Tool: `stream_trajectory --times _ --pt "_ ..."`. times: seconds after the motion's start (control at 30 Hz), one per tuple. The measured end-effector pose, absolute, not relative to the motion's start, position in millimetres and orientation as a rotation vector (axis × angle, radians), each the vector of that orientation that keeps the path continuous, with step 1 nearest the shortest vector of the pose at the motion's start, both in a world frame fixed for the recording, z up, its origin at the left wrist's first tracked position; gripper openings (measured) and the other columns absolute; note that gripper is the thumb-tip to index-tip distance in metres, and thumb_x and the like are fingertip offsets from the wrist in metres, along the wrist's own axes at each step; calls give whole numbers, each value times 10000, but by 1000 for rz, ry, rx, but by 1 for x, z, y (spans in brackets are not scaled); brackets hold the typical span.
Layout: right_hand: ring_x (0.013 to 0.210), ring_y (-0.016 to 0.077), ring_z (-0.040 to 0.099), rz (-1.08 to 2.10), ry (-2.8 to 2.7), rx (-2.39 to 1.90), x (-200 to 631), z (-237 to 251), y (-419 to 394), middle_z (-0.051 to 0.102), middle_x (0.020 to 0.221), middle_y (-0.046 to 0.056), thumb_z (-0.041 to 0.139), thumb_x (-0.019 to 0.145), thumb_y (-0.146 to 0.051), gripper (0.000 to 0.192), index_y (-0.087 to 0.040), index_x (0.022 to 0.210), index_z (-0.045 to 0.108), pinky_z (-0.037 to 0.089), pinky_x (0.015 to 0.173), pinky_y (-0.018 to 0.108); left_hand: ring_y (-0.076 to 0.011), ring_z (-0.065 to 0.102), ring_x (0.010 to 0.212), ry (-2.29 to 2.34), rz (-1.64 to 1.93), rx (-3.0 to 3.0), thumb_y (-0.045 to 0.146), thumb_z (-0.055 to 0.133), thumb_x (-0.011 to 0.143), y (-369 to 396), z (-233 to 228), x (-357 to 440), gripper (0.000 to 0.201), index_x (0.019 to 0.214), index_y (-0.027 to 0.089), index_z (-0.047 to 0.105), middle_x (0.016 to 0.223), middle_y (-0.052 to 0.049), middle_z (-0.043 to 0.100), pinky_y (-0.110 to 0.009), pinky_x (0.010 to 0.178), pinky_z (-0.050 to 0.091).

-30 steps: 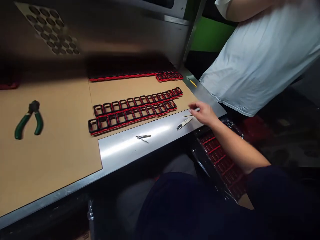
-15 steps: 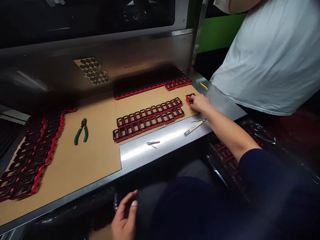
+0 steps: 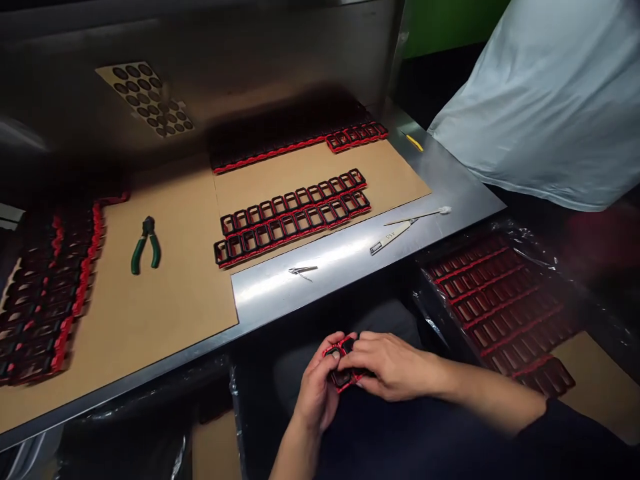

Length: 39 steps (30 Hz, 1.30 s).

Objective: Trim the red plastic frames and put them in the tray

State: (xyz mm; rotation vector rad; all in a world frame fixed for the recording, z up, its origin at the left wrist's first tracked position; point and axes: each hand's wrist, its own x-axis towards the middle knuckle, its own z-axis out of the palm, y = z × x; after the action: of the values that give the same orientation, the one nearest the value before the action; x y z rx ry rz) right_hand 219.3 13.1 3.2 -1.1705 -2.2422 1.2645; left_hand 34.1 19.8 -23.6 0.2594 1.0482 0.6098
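Observation:
Both my hands hold one small red-and-black frame part [image 3: 343, 363] over my lap, below the table's front edge. My left hand [image 3: 319, 390] cups it from the left. Fingers of my right hand [image 3: 393, 365] press on it from the right and hide much of it. On the cardboard sheet [image 3: 150, 300] lie two rows of the same frame parts [image 3: 293, 217], with a longer row [image 3: 300, 143] behind them against the metal back wall.
Green-handled pliers [image 3: 145, 243] lie on the cardboard. Tweezers [image 3: 395, 233], a swab stick [image 3: 420, 215] and a small metal clip [image 3: 303, 270] lie on the steel table edge. Trays of frame parts sit at left [image 3: 45, 293] and lower right [image 3: 495, 300]. A person in a white shirt [image 3: 545, 107] stands at right.
My right hand took a frame part from the table's right end and drew back to my lap. My left hand rose to meet it. The view tilted down.

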Motion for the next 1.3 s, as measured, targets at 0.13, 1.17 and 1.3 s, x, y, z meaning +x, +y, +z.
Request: stream_trajectory --times 0.13,1.17,1.3 --pt "634 141 549 1914 -1459 -1031 229 -7 38 645 788 20 616 687 -250 435 -163 1113 633 457 596 248 -191 702 715 962 668 326 303 770 701 10 -16 18 398 1062 212 629 821 -44 739 -281 625 552" --pt "917 147 661 1868 -1073 -909 199 -13 44 715 1074 59 693 895 -269 254 -192 1135 724 528 793 257 -95 626 645 1224 996 2023 222 701 869 -11 6 11 51 848 200 660 748 10 639 -182 559 504" --pt "705 112 628 1974 -1069 -1021 220 -2 36 732 893 50 654 922 -304 230 -149 1068 742 503 646 223 -100 630 648 1237 998 2046 236 691 874 -12 3 8 69 830 201 652 744 7 643 -188 555 500"
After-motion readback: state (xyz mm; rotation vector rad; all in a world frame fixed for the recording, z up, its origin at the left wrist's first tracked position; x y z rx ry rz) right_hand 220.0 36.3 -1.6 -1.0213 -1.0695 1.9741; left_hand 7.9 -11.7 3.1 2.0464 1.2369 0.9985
